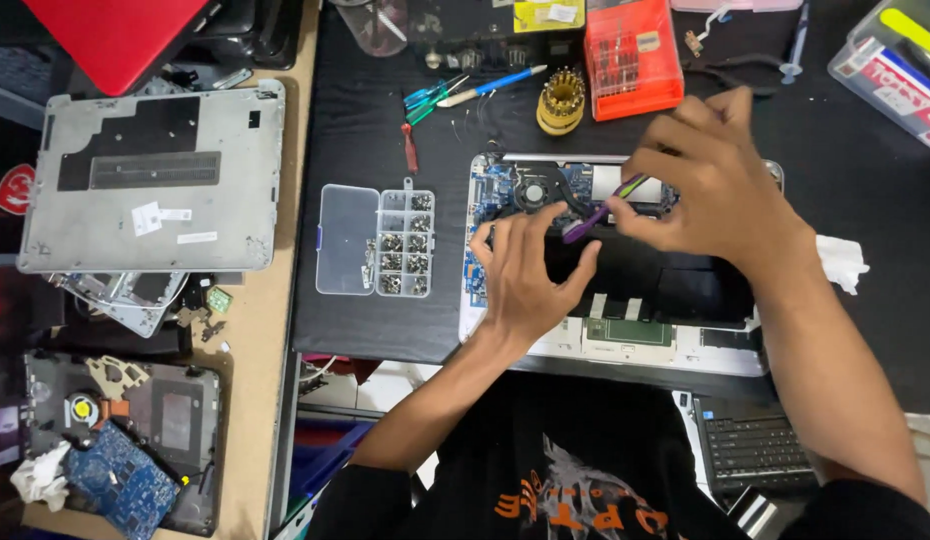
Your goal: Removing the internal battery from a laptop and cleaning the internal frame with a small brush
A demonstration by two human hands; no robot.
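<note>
While my left hand point(525, 275) lay flat with fingers spread on the opened laptop point(625, 330) at the middle of the frame, my right hand point(710, 175) pinched a purple tool point(600, 208) over its circuit board near the fan point(533, 190). Left of the laptop, a clear screw box point(377, 241) sat on the dark surface point(385, 110).

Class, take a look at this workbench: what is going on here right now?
A person bends over an opened laptop on a black mat. The right hand holds a purple tool with its tip among the exposed parts, near the fan. The left hand rests flat on the laptop's inside. A clear screw box lies left of it, and a removed grey cover farther left.
</note>
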